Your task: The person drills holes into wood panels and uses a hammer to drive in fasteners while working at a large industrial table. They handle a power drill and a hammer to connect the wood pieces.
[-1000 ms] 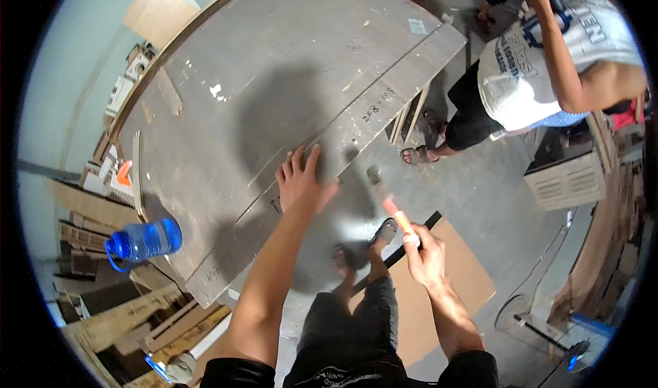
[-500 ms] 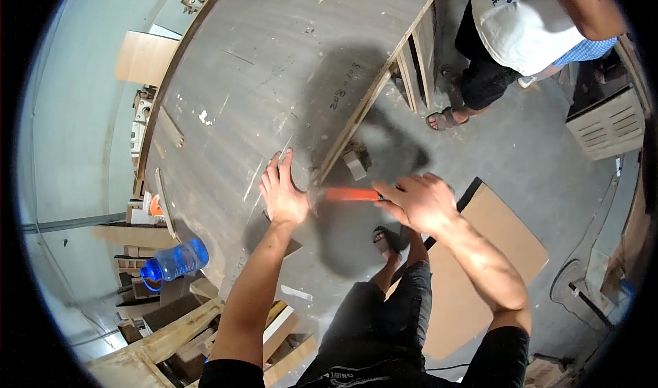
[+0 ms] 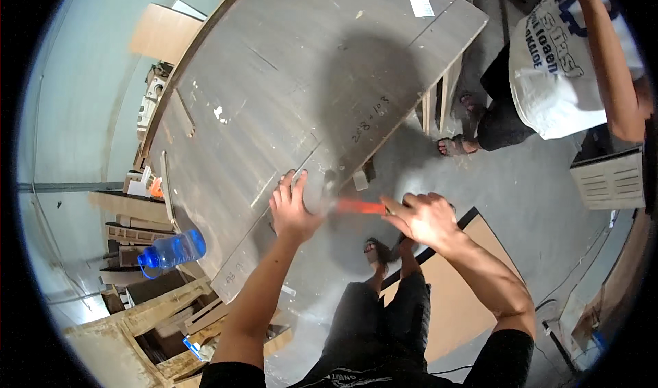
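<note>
My right hand (image 3: 426, 221) is closed around the end of a long orange tool (image 3: 362, 206). Motion smears its pale far end near the panel's edge, so its exact kind does not show. My left hand (image 3: 295, 213) lies on the big grey panel (image 3: 253, 120) with its fingers stretched out, close beside the edge and the tool's far end. A dark seam runs across the panel past my fingertips, and handwriting marks the surface beyond.
A blue water bottle (image 3: 173, 252) lies at the panel's left edge. Wood scraps and a frame (image 3: 133, 333) stand lower left. On the floor at right is a tan board (image 3: 459, 299). Another person (image 3: 548, 73) stands at the far right.
The view has shifted, with more of the panel's far end showing. The orange tool stays in my right hand, and my left hand remains on the panel near its edge.
</note>
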### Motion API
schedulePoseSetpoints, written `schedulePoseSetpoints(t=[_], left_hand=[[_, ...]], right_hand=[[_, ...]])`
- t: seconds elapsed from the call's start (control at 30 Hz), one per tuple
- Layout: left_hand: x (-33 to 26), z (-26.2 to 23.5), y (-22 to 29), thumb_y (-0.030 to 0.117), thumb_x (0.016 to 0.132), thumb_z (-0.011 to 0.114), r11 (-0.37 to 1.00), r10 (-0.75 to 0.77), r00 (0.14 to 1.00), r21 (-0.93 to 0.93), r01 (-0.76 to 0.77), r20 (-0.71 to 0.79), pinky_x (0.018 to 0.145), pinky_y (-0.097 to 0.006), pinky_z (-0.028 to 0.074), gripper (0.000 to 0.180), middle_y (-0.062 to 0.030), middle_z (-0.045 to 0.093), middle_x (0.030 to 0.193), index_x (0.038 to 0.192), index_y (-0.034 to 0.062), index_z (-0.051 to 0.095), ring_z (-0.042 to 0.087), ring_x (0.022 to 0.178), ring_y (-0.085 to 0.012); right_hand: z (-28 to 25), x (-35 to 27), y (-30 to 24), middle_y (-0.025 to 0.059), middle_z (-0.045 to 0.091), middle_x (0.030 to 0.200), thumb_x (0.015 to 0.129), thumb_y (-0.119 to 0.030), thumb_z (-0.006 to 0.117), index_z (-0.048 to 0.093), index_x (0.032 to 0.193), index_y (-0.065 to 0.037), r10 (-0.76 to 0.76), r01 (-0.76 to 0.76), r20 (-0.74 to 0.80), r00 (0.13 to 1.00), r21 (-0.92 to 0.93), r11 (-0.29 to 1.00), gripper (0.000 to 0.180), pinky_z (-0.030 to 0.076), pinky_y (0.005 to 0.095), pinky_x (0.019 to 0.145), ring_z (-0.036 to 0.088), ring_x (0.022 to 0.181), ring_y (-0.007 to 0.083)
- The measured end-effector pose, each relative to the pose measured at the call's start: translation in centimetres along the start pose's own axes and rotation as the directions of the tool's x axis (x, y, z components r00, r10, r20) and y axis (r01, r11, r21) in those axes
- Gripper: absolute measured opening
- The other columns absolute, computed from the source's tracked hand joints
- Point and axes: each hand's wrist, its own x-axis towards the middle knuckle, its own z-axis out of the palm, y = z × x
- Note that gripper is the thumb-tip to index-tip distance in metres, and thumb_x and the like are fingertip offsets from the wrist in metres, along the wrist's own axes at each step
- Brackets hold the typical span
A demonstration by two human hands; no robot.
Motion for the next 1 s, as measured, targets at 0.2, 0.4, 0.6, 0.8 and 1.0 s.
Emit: schedulePoseSetpoints(t=[0.2,0.4,0.6,0.8,1.0], left_hand=[[0.1,-0.8,1.0,0.042,0.064,0.083,0.998,-0.025,0.994,-0.046,0.030,0.104,0.109,-0.049,0.027,0.097,-0.0062,0.032,0.150,0.146,0.0209,0.036,0.031,0.136,-0.0331],[-0.6,0.0,-0.8,0.033,0.061,0.084,1.000,-0.014,0.994,0.007,0.013,0.109,0.112,-0.048,0.025,0.099,-0.0064,0.031,0.150,0.146,0.0212,0.036,0.029,0.138,-0.0323],[-0.6,-2.6,0.5,0.043,0.063,0.083,0.995,0.023,1.000,-0.097,-0.022,0.004,0.108,-0.051,0.031,0.092,-0.0097,0.037,0.145,0.142,0.0185,0.041,0.035,0.134,-0.0352],[-1.1,-2.5,0.7,0.041,0.058,0.085,0.989,0.032,0.998,-0.140,-0.039,-0.050,0.107,-0.053,0.030,0.095,-0.0096,0.038,0.144,0.140,0.0199,0.043,0.035,0.133,-0.0372],[-1.1,-2.9,0.2,0.044,0.058,0.085,0.992,0.006,1.000,-0.123,-0.002,0.029,0.110,-0.052,0.028,0.096,-0.0106,0.039,0.142,0.139,0.0164,0.043,0.034,0.134,-0.0366]], right_hand=[[-0.9,-0.6,2.5,0.0002,0.051,0.066,0.080,-0.040,0.073,0.069,0.110,-0.028,-0.115,0.116,0.056,0.992,-0.001,0.993,0.033,0.049,0.0326,0.048,0.058,0.050,0.0181],[-3.2,1.4,-0.8,0.0018,0.066,0.077,0.082,-0.042,0.072,0.069,0.114,-0.025,-0.035,0.045,-0.057,0.998,0.188,0.981,0.036,0.054,0.0337,0.051,0.066,0.058,0.0210],[-3.5,7.6,-4.3,0.0246,0.065,0.113,0.094,-0.024,0.056,0.048,0.140,-0.010,0.334,-0.471,0.336,0.881,0.553,0.687,0.048,0.051,0.0476,0.088,0.063,0.103,0.0419],[-1.6,15.0,-5.0,0.0271,0.052,0.134,0.092,-0.018,0.058,0.041,0.144,-0.005,0.165,-0.147,0.064,0.984,0.820,0.553,0.056,0.044,0.0407,0.099,0.055,0.119,0.0406],[-7.2,14.6,-4.6,0.0161,0.055,0.135,0.091,-0.021,0.068,0.052,0.137,-0.010,0.092,-0.002,-0.092,0.991,0.700,0.714,0.050,0.048,0.0357,0.096,0.058,0.117,0.0275]])
